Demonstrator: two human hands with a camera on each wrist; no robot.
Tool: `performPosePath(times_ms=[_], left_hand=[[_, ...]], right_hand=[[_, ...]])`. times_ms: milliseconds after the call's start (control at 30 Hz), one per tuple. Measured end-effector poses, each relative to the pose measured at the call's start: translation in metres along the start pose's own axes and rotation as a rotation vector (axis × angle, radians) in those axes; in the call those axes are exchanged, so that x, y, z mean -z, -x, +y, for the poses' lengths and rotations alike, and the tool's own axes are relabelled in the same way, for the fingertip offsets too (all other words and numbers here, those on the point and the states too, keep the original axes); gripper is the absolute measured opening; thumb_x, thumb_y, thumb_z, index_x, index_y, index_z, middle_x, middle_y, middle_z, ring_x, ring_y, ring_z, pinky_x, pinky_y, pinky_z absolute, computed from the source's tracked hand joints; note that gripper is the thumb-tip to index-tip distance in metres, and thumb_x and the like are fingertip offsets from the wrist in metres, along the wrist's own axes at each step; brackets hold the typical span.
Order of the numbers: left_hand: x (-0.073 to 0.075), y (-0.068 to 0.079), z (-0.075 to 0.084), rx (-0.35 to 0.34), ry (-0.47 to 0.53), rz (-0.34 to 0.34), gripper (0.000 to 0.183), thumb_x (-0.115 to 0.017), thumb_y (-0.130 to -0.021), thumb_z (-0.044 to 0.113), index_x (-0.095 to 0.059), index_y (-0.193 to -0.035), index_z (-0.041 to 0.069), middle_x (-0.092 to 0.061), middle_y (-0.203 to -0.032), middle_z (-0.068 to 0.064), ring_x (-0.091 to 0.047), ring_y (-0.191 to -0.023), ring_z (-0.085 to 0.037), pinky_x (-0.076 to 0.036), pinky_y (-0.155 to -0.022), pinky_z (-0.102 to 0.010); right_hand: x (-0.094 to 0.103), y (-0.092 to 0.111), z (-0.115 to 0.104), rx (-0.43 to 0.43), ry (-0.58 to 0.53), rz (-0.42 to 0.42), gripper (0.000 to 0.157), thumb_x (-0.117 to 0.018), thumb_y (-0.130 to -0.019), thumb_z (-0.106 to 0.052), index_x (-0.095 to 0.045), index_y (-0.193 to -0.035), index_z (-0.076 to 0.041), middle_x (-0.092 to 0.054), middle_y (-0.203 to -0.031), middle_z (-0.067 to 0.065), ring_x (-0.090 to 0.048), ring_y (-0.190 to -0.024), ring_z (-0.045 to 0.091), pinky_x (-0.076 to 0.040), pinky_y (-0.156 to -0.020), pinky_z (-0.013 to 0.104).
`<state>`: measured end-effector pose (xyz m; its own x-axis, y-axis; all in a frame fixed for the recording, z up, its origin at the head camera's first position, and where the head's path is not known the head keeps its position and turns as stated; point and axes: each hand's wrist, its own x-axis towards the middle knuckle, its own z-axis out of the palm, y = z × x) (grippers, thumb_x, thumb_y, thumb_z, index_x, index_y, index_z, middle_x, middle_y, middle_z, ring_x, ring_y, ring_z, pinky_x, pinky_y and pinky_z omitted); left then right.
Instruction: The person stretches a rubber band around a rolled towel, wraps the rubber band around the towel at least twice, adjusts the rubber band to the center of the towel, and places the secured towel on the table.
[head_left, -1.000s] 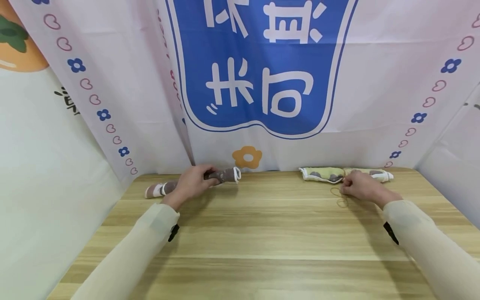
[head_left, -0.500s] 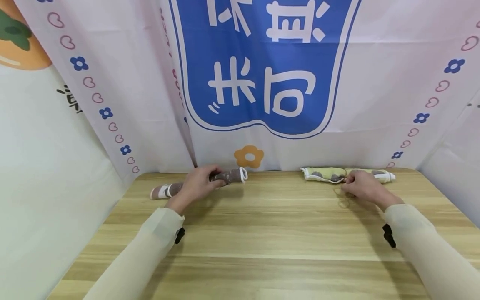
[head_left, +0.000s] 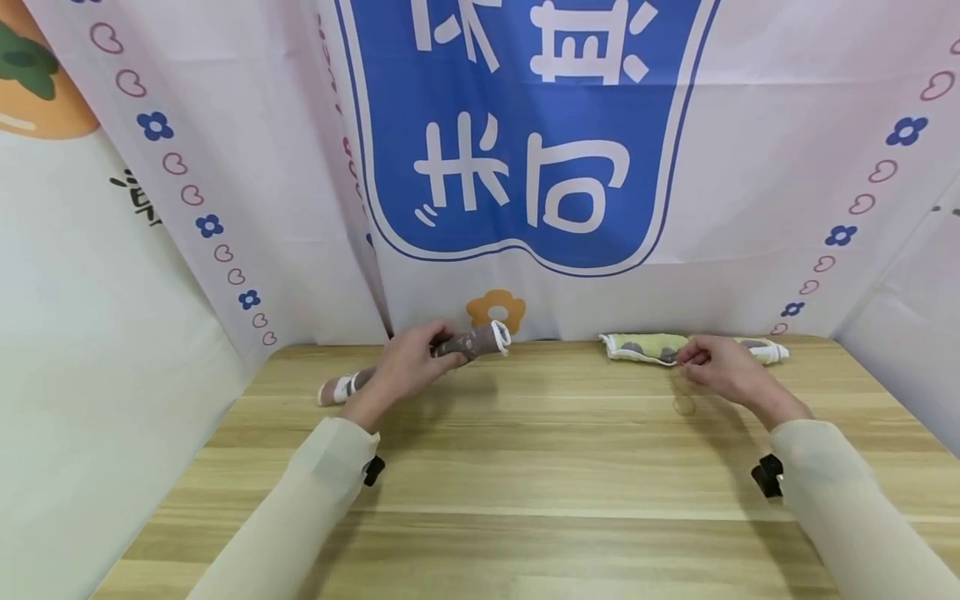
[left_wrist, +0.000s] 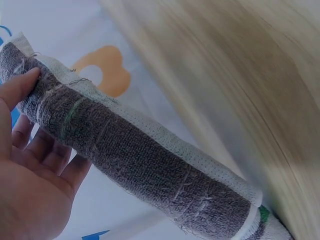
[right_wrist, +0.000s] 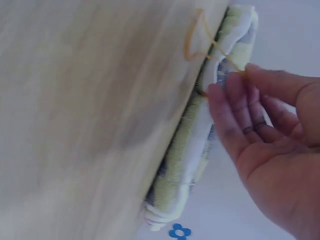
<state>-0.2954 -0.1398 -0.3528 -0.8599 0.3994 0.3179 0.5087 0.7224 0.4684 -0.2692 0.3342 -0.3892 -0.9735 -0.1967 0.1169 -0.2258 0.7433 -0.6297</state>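
Observation:
My left hand (head_left: 408, 365) grips a rolled brown-grey towel (head_left: 477, 340) with white edging. The roll slants, its right end raised and its left end low over the table. In the left wrist view, the thumb lies on one side of the towel (left_wrist: 145, 150) and the fingers curl behind. At the right, my right hand (head_left: 726, 372) is at a rolled yellow-green towel (head_left: 643, 347) with grey spots, which lies along the table's back edge. Thumb and fingertips pinch a thin yellow string (right_wrist: 188, 44) that loops out over the towel; its far path is unclear.
A wooden table (head_left: 525, 467) stretches in front of both hands. Behind its back edge hangs a white printed cloth (head_left: 750, 208) with a blue sign, and another white cloth (head_left: 97, 350) hangs at the left.
My left hand has shifted right with the brown-grey towel, whose right end has risen. My right hand has barely moved, while the string's visible loop over the table has become smaller.

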Motion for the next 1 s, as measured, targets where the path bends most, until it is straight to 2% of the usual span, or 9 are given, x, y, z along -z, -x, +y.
performPosePath(times_ms=[133,200,367,633,767,900,1000], left_hand=[[0.0,0.002,0.006,0.004,0.041,0.017,0.029,-0.083,-0.095,0.021,-0.069,-0.116,0.006,-0.075,-0.107,-0.01,-0.067,-0.092,-0.026,-0.056,-0.081,-0.045],[-0.001,0.002,0.008,0.006,0.065,0.028,0.03,-0.084,-0.094,0.02,-0.069,-0.116,0.006,-0.075,-0.108,-0.011,-0.068,-0.093,-0.027,-0.056,-0.082,-0.046],[-0.006,0.002,0.018,0.023,0.156,0.056,0.033,-0.085,-0.092,0.019,-0.072,-0.12,0.005,-0.076,-0.112,-0.013,-0.069,-0.096,-0.028,-0.057,-0.082,-0.045],[-0.016,0.0,0.038,0.011,0.295,0.071,0.029,-0.084,-0.092,0.015,-0.075,-0.118,0.006,-0.075,-0.112,-0.011,-0.068,-0.096,-0.027,-0.057,-0.077,-0.04],[-0.022,-0.001,0.048,-0.033,0.331,0.085,0.027,-0.085,-0.091,0.013,-0.075,-0.115,0.005,-0.075,-0.109,-0.011,-0.067,-0.095,-0.026,-0.057,-0.076,-0.039],[-0.028,-0.001,0.059,-0.067,0.354,0.087,0.028,-0.085,-0.09,0.01,-0.073,-0.114,0.004,-0.075,-0.107,-0.011,-0.067,-0.092,-0.025,-0.057,-0.077,-0.038],[-0.033,0.0,0.066,-0.07,0.364,0.081,0.028,-0.085,-0.09,0.01,-0.073,-0.115,0.004,-0.074,-0.108,-0.01,-0.067,-0.091,-0.022,-0.057,-0.078,-0.037]], right_hand=[[0.0,0.001,-0.007,0.009,0.048,0.019,0.013,-0.064,-0.1,0.002,-0.068,-0.109,0.012,-0.071,-0.097,0.02,-0.066,-0.088,0.028,-0.055,-0.072,0.037],[0.001,0.001,-0.012,-0.019,0.039,0.027,0.015,-0.06,-0.104,0.0,-0.067,-0.111,0.011,-0.071,-0.098,0.021,-0.066,-0.088,0.028,-0.055,-0.072,0.039],[0.002,0.001,-0.029,-0.08,-0.018,0.055,0.023,-0.055,-0.11,-0.01,-0.065,-0.117,0.01,-0.072,-0.102,0.021,-0.067,-0.09,0.027,-0.054,-0.071,0.036],[-0.005,0.001,-0.059,-0.054,-0.08,0.124,0.026,-0.059,-0.111,-0.022,-0.068,-0.11,0.003,-0.074,-0.1,0.014,-0.07,-0.095,0.03,-0.056,-0.076,0.034],[-0.009,0.001,-0.075,-0.041,-0.198,0.12,0.028,-0.059,-0.111,-0.023,-0.066,-0.113,0.005,-0.074,-0.105,0.017,-0.071,-0.097,0.031,-0.06,-0.08,0.032],[-0.013,-0.001,-0.089,-0.013,-0.355,0.093,0.03,-0.058,-0.112,-0.02,-0.062,-0.118,0.009,-0.071,-0.11,0.023,-0.074,-0.097,0.022,-0.061,-0.084,0.028],[-0.016,-0.002,-0.101,0.004,-0.43,0.089,0.03,-0.059,-0.111,-0.018,-0.06,-0.119,0.01,-0.07,-0.111,0.025,-0.074,-0.095,0.019,-0.061,-0.085,0.028]])
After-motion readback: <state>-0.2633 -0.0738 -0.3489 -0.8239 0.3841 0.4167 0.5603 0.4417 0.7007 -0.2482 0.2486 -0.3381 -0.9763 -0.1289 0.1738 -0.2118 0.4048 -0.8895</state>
